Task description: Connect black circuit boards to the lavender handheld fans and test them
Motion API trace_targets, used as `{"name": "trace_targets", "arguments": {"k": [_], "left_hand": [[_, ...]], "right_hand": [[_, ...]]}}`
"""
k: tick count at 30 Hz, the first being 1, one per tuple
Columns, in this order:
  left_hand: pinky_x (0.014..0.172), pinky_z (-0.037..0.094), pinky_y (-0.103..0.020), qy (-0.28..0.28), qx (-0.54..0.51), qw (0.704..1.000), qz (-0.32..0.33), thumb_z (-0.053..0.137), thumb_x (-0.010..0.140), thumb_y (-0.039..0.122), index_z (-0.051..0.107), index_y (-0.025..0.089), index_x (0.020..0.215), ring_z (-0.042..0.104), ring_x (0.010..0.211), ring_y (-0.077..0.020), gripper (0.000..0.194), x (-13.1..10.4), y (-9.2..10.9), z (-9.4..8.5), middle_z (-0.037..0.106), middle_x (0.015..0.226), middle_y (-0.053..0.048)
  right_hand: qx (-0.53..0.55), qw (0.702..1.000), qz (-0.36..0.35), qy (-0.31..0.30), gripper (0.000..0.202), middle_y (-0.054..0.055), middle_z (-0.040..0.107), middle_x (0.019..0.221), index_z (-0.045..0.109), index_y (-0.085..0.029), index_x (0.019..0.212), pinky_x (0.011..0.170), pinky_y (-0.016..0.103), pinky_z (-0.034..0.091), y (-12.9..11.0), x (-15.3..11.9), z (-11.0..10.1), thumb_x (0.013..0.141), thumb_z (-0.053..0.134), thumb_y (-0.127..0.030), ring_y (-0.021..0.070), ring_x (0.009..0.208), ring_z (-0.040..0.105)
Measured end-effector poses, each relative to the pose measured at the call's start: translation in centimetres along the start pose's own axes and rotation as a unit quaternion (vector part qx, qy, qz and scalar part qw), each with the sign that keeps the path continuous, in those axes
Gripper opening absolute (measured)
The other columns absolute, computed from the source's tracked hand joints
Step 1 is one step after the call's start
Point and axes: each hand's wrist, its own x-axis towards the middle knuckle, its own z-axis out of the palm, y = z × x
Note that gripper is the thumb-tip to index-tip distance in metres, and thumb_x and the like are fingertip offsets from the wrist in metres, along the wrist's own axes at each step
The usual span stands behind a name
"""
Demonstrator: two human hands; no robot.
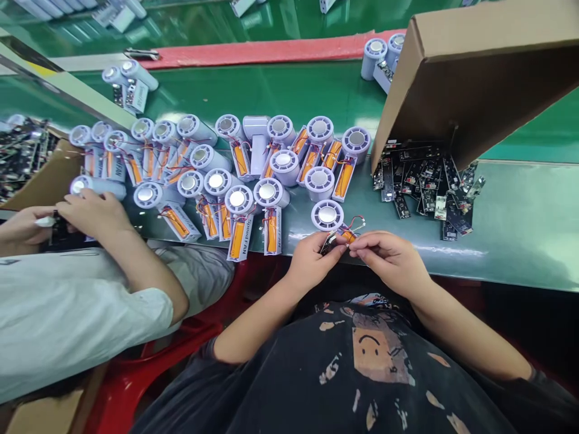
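Close to the table's front edge, my left hand point(313, 260) is closed on a small black circuit board point(329, 242), gripped between thumb and fingers. My right hand point(388, 259) is just beside it, its thumb and fingertips pinched on thin wires point(359, 222) with a small white plug. Those wires run to a lilac handheld fan point(327, 214) directly behind my hands. Its round head faces up, and an orange battery point(348, 234) shows in its handle, partly hidden by my fingers.
Rows of similar fans point(238, 199) with exposed orange batteries fill the table to the left. A tipped cardboard box point(414, 78) spills black circuit boards point(425, 181) at right. On the left, a co-worker's hands point(97, 214) work near another box point(43, 172).
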Motion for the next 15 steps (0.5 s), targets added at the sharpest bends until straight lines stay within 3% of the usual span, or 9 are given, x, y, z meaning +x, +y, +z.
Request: {"name": "trace_targets", "arguments": {"k": [5,10,12,15], "left_hand": [[0.065,0.053,-0.027,0.002,0.053,0.997,0.055,0.068,0.082,0.023,0.072,0.018,0.091,0.067,0.068,-0.0157,0.011,-0.06,-0.21,0.18,0.075,0.083,-0.004],[0.076,0.055,-0.031,0.01,0.16,0.973,0.164,0.062,0.086,0.019,0.07,0.019,0.094,0.068,0.082,-0.0188,0.012,0.08,-0.14,0.15,0.074,0.086,-0.005],[0.076,0.053,-0.032,0.015,0.178,0.971,0.162,0.059,0.086,0.019,0.07,0.019,0.092,0.067,0.081,-0.0189,0.013,0.16,0.02,-0.04,0.074,0.085,-0.005],[0.07,0.05,-0.029,0.024,0.126,0.986,0.109,0.06,0.086,0.023,0.069,0.019,0.081,0.063,0.071,-0.0169,0.011,0.28,0.32,-0.32,0.071,0.076,-0.003]], "right_hand": [[0.13,0.99,0.058,0.014,0.011,0.003,0.074,0.087,0.074,-0.024,0.089,0.073,0.031,0.061,0.06,-0.17,-0.38,0.085,0.071,-0.033,0.0131,0.075,0.071],[0.215,0.969,0.118,-0.035,0.022,0.001,0.074,0.08,0.071,-0.023,0.088,0.07,0.03,0.059,0.57,-0.29,-0.22,0.082,0.073,-0.044,0.0133,0.073,0.07],[0.169,0.98,0.096,-0.047,0.019,0.002,0.073,0.081,0.07,-0.023,0.091,0.068,0.031,0.058,0.48,-0.35,-0.35,0.086,0.069,-0.041,0.0143,0.072,0.069],[-0.061,0.997,-0.014,0.035,0.012,0.004,0.071,0.086,0.071,-0.024,0.092,0.072,0.037,0.056,-0.35,-0.23,-0.76,0.09,0.062,-0.031,0.0179,0.078,0.067]]}}
